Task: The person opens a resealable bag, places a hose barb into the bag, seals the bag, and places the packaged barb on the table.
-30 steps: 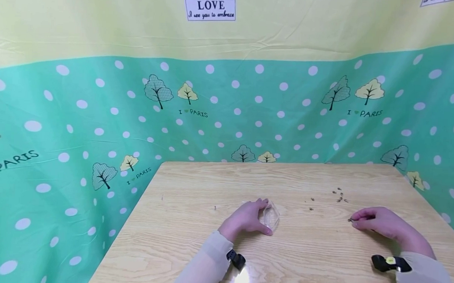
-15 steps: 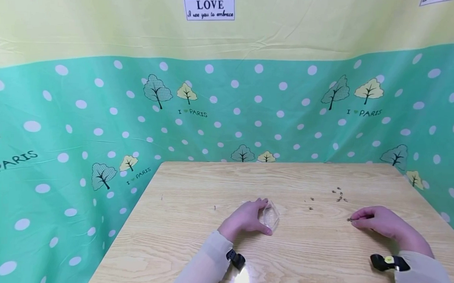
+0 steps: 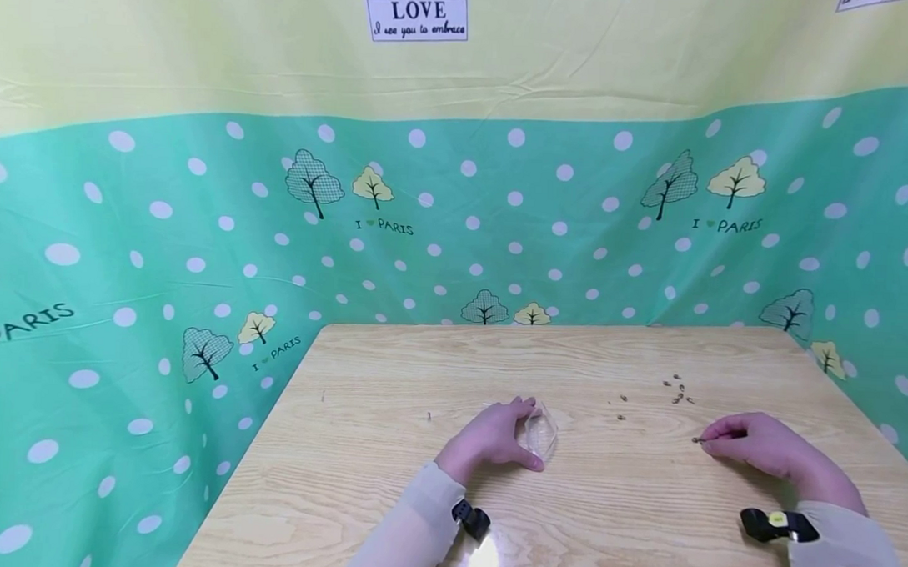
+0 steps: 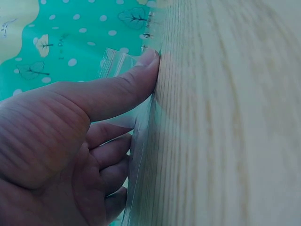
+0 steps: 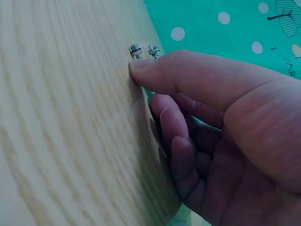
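My left hand (image 3: 496, 435) rests on the table and holds a clear plastic zip bag (image 3: 542, 435) between thumb and fingers, its mouth spread to the right. In the left wrist view the bag's zip strip (image 4: 115, 62) stands up behind the thumb. Over on the right, my right hand (image 3: 759, 444) pinches a small metal screw (image 3: 696, 440) low at the tabletop. Close up, this screw (image 5: 136, 51) shows a thread and a nut-like ring at the thumb tip; the index fingertip is hidden. Several similar metal pieces (image 3: 678, 398) lie beyond the right hand.
Two more metal pieces, one of them the nearer piece (image 3: 621, 418), lie between bag and right hand. A tiny scrap (image 3: 429, 416) sits left of the left hand. The wooden table (image 3: 327, 488) ends at a patterned green curtain (image 3: 531, 228).
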Motion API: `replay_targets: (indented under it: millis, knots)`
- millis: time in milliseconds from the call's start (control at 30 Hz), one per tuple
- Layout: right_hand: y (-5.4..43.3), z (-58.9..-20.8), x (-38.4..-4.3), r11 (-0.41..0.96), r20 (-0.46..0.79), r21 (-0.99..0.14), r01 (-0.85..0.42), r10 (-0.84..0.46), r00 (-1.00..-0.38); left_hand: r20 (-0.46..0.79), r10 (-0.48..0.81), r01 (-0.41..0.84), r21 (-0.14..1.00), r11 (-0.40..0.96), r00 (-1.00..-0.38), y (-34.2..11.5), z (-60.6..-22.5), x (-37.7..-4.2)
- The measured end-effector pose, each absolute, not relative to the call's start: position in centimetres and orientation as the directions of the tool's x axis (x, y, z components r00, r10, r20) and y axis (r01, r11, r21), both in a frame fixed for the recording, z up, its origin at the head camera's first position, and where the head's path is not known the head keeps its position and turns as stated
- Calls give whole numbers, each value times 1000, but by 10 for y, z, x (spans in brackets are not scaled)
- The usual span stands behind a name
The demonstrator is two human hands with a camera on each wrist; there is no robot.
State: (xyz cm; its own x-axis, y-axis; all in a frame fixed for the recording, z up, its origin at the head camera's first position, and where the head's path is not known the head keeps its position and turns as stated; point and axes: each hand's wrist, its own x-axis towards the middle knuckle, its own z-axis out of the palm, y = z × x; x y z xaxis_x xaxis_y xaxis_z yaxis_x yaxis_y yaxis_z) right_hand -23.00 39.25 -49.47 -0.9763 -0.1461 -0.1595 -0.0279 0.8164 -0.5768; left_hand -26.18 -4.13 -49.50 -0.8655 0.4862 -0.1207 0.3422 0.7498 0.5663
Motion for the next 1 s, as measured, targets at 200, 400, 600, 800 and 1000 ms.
replay_targets:
  millis: [200, 400, 600, 800, 1000]
  knots:
    - [396, -496, -228, 823, -125, -563, -73, -172, -977, -123, 485, 341, 566, 751, -866, -41, -495, -262]
    - [398, -494, -226, 804, -127, -589, -87, -199, -972, -122, 487, 339, 572, 746, -865, -41, -494, -262]
    - [400, -491, -223, 782, -143, -619, -68, -198, -970, -119, 486, 340, 574, 745, -866, -40, -495, -261]
    - [407, -493, -225, 768, -168, -640, -15, -159, -973, -120, 487, 337, 580, 742, -865, -40, -495, -261]
    - [403, -488, -224, 757, -170, -653, 8, -136, -976, -117, 487, 338, 580, 741, -866, -41, -496, -262]
